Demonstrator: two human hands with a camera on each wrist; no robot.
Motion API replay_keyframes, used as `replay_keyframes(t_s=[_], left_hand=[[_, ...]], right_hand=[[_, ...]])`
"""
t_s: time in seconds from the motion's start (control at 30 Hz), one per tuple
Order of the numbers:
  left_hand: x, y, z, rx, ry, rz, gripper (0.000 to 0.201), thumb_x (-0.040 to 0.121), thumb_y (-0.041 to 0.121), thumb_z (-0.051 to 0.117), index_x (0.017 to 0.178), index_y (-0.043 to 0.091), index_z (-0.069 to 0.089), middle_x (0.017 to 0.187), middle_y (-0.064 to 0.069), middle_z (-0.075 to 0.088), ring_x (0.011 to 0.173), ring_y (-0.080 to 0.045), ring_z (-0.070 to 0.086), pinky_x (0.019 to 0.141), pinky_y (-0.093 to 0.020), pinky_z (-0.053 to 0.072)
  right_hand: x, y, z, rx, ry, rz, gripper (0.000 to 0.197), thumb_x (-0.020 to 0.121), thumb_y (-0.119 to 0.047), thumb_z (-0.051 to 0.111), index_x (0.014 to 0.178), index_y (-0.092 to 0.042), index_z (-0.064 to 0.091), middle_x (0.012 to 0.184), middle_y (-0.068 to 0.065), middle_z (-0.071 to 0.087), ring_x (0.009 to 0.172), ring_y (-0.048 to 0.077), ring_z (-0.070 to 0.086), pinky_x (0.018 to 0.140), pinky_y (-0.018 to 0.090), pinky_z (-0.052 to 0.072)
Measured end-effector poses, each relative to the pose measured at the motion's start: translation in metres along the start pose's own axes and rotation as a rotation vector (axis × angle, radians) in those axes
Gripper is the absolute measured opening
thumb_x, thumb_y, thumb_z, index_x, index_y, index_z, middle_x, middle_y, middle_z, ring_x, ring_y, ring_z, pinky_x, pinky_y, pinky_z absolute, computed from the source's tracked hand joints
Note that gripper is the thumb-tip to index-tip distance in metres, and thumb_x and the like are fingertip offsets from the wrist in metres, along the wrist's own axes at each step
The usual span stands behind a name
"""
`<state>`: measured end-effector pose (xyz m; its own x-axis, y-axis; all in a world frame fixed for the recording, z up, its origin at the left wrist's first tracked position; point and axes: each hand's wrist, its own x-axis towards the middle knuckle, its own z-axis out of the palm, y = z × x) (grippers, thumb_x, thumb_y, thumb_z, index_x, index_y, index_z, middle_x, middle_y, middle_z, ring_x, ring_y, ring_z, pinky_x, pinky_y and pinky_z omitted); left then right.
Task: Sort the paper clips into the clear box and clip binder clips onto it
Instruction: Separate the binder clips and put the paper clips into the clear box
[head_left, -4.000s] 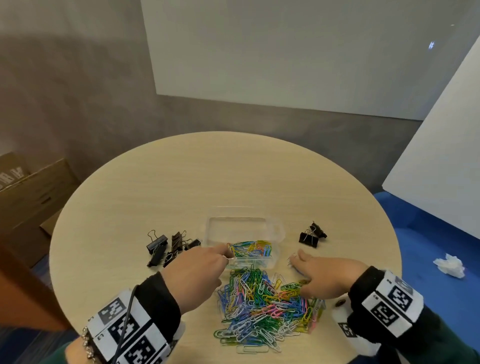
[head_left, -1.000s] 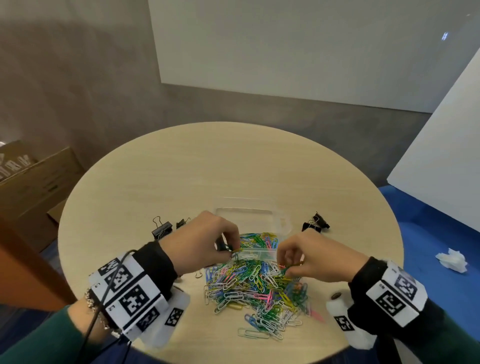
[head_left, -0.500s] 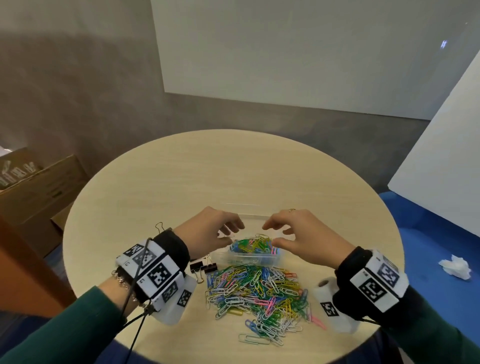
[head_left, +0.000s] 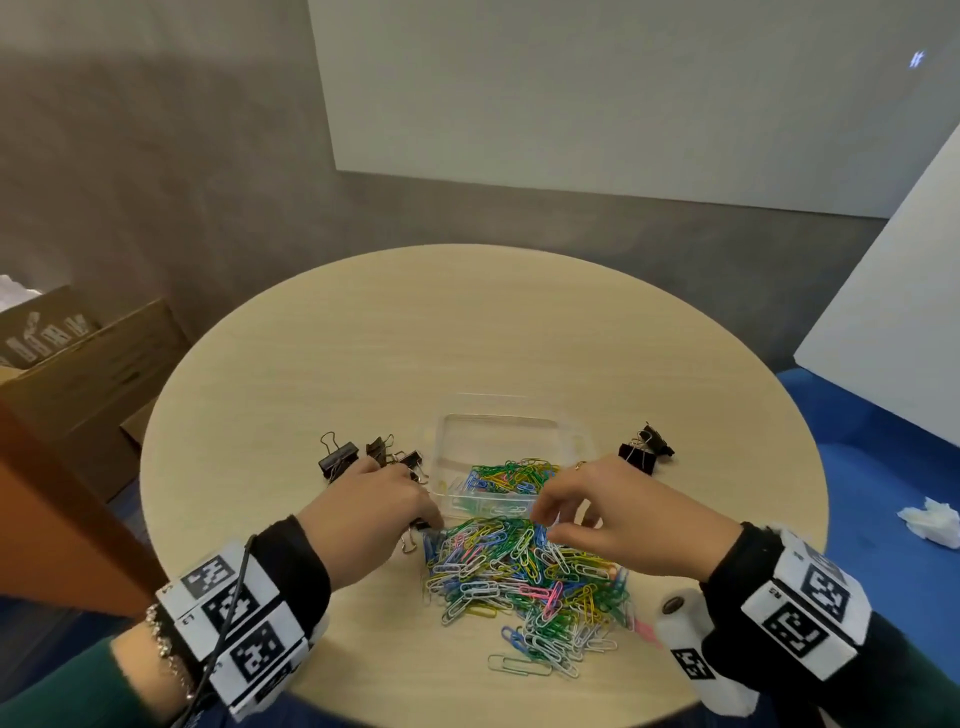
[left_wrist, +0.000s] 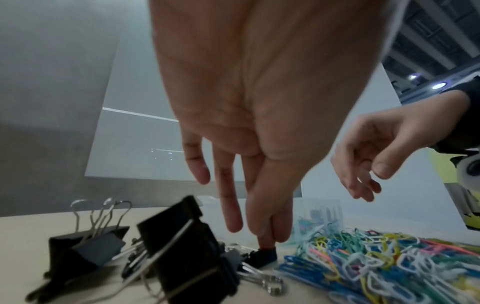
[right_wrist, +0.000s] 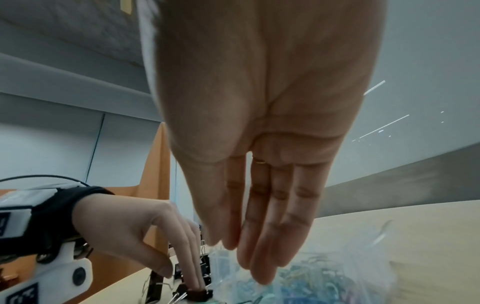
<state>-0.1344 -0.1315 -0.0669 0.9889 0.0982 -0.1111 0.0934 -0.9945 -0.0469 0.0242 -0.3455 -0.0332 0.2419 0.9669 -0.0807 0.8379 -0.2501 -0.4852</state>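
Reaching left hand (head_left: 371, 506) down to small binder clip (left_wrist: 262, 256) lying between black clip cluster (head_left: 363, 457) and paper clips (head_left: 524, 571), lower centre of frame. We touch it with straight fingertips (left_wrist: 270, 230); no pinch yet. Right hand (head_left: 618, 514) hovers loose, empty, over near wall of box (head_left: 498, 423). Box sits just beyond pile, right of clip, partly filled with coloured clips along near side. Left hand nearer, so we judge it takes clip. Two more binder clips (head_left: 644, 449) right of box.

Both hands have left the box: left hand (head_left: 371, 506) drops onto a small binder clip (left_wrist: 262, 257), right hand (head_left: 615, 512) hovers slack above the paper clips (head_left: 524, 571).
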Motion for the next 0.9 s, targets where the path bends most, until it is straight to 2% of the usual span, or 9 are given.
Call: replay_keyframes(t_s=[0.17, 0.27, 0.33, 0.4, 0.5, 0.67, 0.73, 0.83, 0.9], left_hand=[[-0.005, -0.008, 0.001, 0.071, 0.005, -0.075, 0.042, 0.094, 0.012, 0.05, 0.126, 0.04, 0.052, 0.124, 0.02, 0.058, 0.113, -0.009, 0.046, 0.082, -0.03, 0.024], [-0.006, -0.007, -0.001, 0.089, 0.01, -0.094, 0.035, 0.094, 0.017, 0.05, 0.123, 0.037, 0.053, 0.124, 0.016, 0.059, 0.116, -0.011, 0.047, 0.086, -0.031, 0.027], [-0.007, 0.001, -0.007, 0.047, 0.013, -0.076, 0.036, 0.094, 0.032, 0.052, 0.13, 0.036, 0.049, 0.129, 0.016, 0.054, 0.122, -0.011, 0.044, 0.093, -0.031, 0.03], [-0.009, 0.012, -0.012, -0.045, 0.014, -0.029, 0.05, 0.089, 0.047, 0.055, 0.137, 0.037, 0.041, 0.133, 0.017, 0.048, 0.123, -0.01, 0.044, 0.094, -0.029, 0.033], [-0.009, 0.028, -0.013, -0.191, -0.022, 0.053, 0.067, 0.081, 0.054, 0.063, 0.139, 0.038, 0.035, 0.133, 0.015, 0.044, 0.117, -0.009, 0.047, 0.09, -0.027, 0.041], [0.002, 0.045, -0.002, -0.179, -0.096, 0.121, 0.075, 0.075, 0.051, 0.07, 0.139, 0.032, 0.035, 0.131, 0.007, 0.042, 0.118, -0.014, 0.044, 0.093, -0.036, 0.047], [0.008, 0.048, -0.001, -0.172, -0.116, 0.119, 0.068, 0.076, 0.05, 0.07, 0.134, 0.03, 0.042, 0.128, 0.004, 0.043, 0.114, -0.017, 0.046, 0.091, -0.038, 0.047], [0.013, 0.052, -0.003, -0.19, -0.096, 0.101, 0.046, 0.082, 0.034, 0.069, 0.124, 0.025, 0.05, 0.121, 0.0, 0.048, 0.106, -0.022, 0.052, 0.086, -0.038, 0.047], [0.015, 0.053, -0.005, -0.196, -0.062, 0.1, 0.035, 0.086, 0.025, 0.066, 0.119, 0.023, 0.054, 0.118, -0.002, 0.051, 0.104, -0.023, 0.055, 0.083, -0.034, 0.045]], right_hand=[[-0.001, 0.002, 0.007, -0.049, -0.077, 0.024, 0.017, 0.09, -0.029, 0.063, 0.106, -0.025, 0.067, 0.096, -0.011, 0.069, 0.085, 0.001, 0.065, 0.078, 0.025, 0.055], [-0.002, 0.003, 0.007, -0.08, -0.087, 0.042, 0.02, 0.088, -0.031, 0.065, 0.107, -0.026, 0.066, 0.1, -0.011, 0.067, 0.087, 0.002, 0.063, 0.079, 0.026, 0.054], [-0.002, 0.001, 0.008, -0.107, -0.115, 0.066, 0.035, 0.082, -0.036, 0.07, 0.116, -0.028, 0.061, 0.109, -0.01, 0.062, 0.096, 0.003, 0.059, 0.083, 0.024, 0.05], [-0.002, -0.002, 0.014, -0.162, -0.155, 0.088, 0.058, 0.075, -0.042, 0.075, 0.127, -0.031, 0.052, 0.122, -0.011, 0.053, 0.108, 0.007, 0.052, 0.09, 0.026, 0.046], [-0.002, -0.006, 0.026, -0.244, -0.196, 0.108, 0.073, 0.07, -0.038, 0.079, 0.133, -0.033, 0.043, 0.129, -0.009, 0.046, 0.115, 0.014, 0.049, 0.093, 0.034, 0.046], [0.002, -0.006, 0.034, -0.33, -0.154, 0.126, 0.052, 0.077, -0.021, 0.074, 0.121, -0.024, 0.049, 0.118, -0.002, 0.053, 0.103, 0.02, 0.055, 0.079, 0.034, 0.047], [0.003, -0.006, 0.034, -0.336, -0.135, 0.12, 0.038, 0.08, -0.013, 0.069, 0.112, -0.022, 0.051, 0.109, 0.001, 0.056, 0.092, 0.021, 0.055, 0.071, 0.033, 0.044], [0.005, -0.003, 0.033, -0.316, -0.127, 0.105, 0.026, 0.08, -0.005, 0.059, 0.098, -0.022, 0.053, 0.1, 0.002, 0.057, 0.082, 0.019, 0.048, 0.065, 0.03, 0.038], [0.006, 0.0, 0.029, -0.28, -0.128, 0.093, 0.022, 0.079, -0.004, 0.057, 0.09, -0.022, 0.055, 0.094, 0.001, 0.061, 0.079, 0.019, 0.051, 0.065, 0.031, 0.042]])
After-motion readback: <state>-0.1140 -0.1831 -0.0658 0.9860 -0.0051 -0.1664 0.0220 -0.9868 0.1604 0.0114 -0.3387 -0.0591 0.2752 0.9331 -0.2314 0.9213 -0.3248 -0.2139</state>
